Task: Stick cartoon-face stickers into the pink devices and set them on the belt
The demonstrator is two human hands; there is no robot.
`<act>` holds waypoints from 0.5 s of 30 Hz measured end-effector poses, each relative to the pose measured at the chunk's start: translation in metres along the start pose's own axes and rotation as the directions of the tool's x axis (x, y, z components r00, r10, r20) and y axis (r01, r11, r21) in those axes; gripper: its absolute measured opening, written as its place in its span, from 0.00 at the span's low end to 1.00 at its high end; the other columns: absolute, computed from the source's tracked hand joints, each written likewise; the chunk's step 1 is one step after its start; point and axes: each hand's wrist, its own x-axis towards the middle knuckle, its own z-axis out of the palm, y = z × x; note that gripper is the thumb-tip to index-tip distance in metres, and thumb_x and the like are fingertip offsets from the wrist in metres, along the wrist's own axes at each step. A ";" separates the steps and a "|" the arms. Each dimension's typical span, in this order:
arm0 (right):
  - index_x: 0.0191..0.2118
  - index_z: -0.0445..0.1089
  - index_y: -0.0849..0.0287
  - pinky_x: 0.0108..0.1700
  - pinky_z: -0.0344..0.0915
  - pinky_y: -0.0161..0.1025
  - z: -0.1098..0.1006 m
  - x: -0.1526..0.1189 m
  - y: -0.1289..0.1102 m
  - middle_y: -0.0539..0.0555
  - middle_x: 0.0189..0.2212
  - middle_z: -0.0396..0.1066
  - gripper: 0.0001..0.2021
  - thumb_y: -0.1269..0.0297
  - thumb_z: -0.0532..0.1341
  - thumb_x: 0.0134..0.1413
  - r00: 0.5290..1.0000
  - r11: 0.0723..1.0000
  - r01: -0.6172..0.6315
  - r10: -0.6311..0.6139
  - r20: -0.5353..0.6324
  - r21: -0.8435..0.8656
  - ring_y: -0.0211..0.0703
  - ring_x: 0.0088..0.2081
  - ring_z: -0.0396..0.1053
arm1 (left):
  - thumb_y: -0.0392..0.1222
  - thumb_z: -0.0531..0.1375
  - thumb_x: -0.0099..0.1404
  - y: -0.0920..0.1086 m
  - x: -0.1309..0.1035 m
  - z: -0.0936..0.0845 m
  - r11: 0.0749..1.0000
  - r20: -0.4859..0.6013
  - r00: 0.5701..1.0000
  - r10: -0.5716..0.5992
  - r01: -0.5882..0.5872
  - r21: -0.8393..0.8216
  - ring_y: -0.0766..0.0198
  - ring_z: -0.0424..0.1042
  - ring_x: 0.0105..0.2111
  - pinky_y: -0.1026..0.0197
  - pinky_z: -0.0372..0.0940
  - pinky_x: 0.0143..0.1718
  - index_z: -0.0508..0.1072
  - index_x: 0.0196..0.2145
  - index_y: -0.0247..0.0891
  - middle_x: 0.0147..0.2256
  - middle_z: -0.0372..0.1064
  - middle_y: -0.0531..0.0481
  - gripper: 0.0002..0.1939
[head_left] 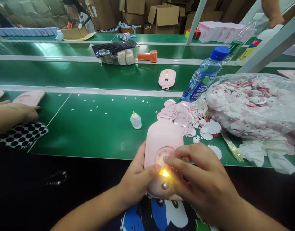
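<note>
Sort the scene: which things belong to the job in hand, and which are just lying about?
Probably the job:
pink rounded plastic device, held and lit
pink-and-white flat cutouts
clear plastic bag of similar cutouts

Apparently lying about:
blue-capped clear plastic bottle
orange plastic handled object

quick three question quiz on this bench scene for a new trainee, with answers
1. Multiple choice: what colour is the glowing light on the pink device held by the left hand? A green, B yellow, C blue
2. True or false: the small white bottle is nearer the person than the orange device.
3. Fill in: the large bottle just left of the clear plastic bag has a ____ cap.

Key: 1 B; 2 true; 3 blue
</note>
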 end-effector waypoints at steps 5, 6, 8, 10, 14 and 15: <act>0.43 0.70 0.53 0.35 0.60 0.47 0.002 0.000 0.001 0.54 0.36 0.70 0.11 0.74 0.61 0.54 0.999 0.999 -0.043 0.043 0.006 -0.023 0.47 0.35 0.63 | 0.42 0.66 0.62 0.000 -0.001 -0.002 0.999 0.005 1.000 -0.031 0.031 -0.014 0.46 0.74 0.47 0.49 0.73 0.43 0.55 0.63 0.45 0.53 0.69 0.39 0.35; 0.43 0.69 0.53 0.35 0.60 0.46 0.003 0.000 0.001 0.54 0.36 0.69 0.11 0.74 0.61 0.55 0.999 0.999 -0.050 0.050 0.008 -0.011 0.46 0.35 0.63 | 0.42 0.65 0.62 0.000 -0.001 -0.003 1.000 0.007 1.000 -0.026 0.027 -0.016 0.46 0.74 0.48 0.50 0.74 0.42 0.56 0.62 0.45 0.53 0.69 0.39 0.35; 0.44 0.68 0.52 0.37 0.61 0.46 0.003 0.000 0.001 0.53 0.37 0.65 0.13 0.75 0.60 0.55 0.997 0.997 -0.072 0.072 0.002 0.032 0.45 0.36 0.62 | 0.41 0.65 0.62 0.001 -0.002 -0.004 1.000 0.016 1.000 -0.024 0.025 -0.018 0.45 0.73 0.48 0.50 0.74 0.41 0.56 0.62 0.45 0.53 0.68 0.38 0.34; 0.49 0.67 0.50 0.40 0.63 0.47 0.004 0.001 0.003 0.53 0.39 0.62 0.18 0.76 0.59 0.55 0.993 0.990 -0.109 0.113 -0.035 0.094 0.45 0.39 0.62 | 0.41 0.65 0.62 0.001 -0.003 -0.005 1.000 0.032 0.999 -0.015 0.016 -0.017 0.45 0.73 0.48 0.50 0.74 0.41 0.56 0.62 0.45 0.54 0.68 0.38 0.34; 0.60 0.57 0.45 0.54 0.61 0.58 0.011 -0.003 0.007 0.57 0.51 0.52 0.30 0.72 0.60 0.52 0.947 0.945 -0.256 0.287 -0.144 0.202 0.55 0.54 0.56 | 0.41 0.65 0.62 0.003 -0.004 -0.006 0.999 0.040 0.999 0.027 -0.027 -0.019 0.45 0.74 0.48 0.49 0.74 0.42 0.56 0.62 0.44 0.52 0.70 0.38 0.34; 0.63 0.52 0.43 0.57 0.59 0.62 0.014 -0.005 0.007 0.58 0.56 0.48 0.33 0.70 0.60 0.52 0.932 0.918 -0.302 0.341 -0.124 0.257 0.59 0.59 0.53 | 0.41 0.65 0.61 0.003 -0.004 -0.005 0.999 0.032 0.999 0.037 -0.036 -0.023 0.45 0.74 0.48 0.49 0.74 0.42 0.57 0.62 0.44 0.52 0.70 0.39 0.34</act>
